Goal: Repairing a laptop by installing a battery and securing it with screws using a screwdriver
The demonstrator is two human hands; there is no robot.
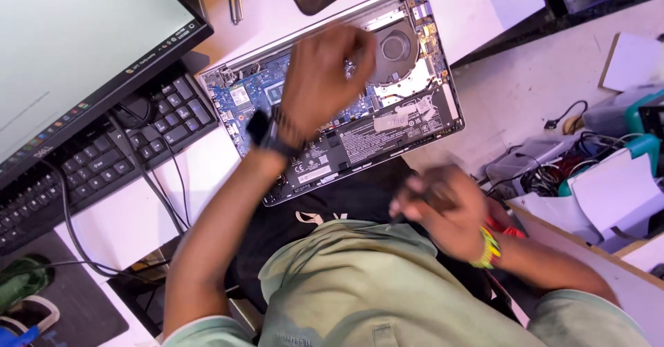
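1. Head view: the left hand (319, 77) rests, fingers curled, on the open laptop (346, 105), which lies bottom-up with its cover off; the hand likely steadies the chassis. Whether it pinches anything I cannot tell.
2. Just beyond that hand's fingers sits the round fan (395, 46); toward its wrist lies the long black battery (387, 136).
3. The right hand (443, 208), blurred, hangs well apart from the left, off the laptop's near edge, closed on a thin dark tool (401, 215), seemingly a screwdriver.
4. Left of the left arm stand a black keyboard (97, 160) and a monitor (76, 42), with cables trailing off the desk.
5. Right of the right hand, a tangle of wires and boxes (588, 160) crowds the shelf.
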